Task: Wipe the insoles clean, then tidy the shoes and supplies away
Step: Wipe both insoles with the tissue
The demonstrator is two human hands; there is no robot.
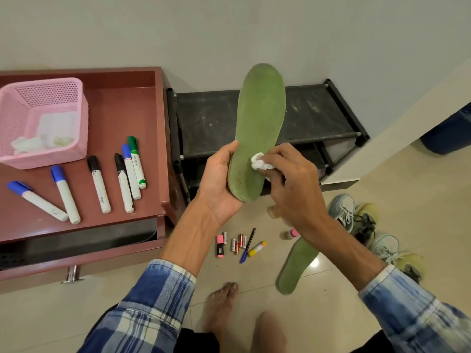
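In front of the shoe rack [305, 118], the left hand [219, 184] is holding the green insole [260, 118] upright, grip wrapping its heel to brace it; the right hand [293, 184] is pinching a white wipe [258, 161] against its face.

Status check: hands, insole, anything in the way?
Left hand holds green insole upright. Right hand pinches white wipe against it. Second insole on floor. Nothing in the way.
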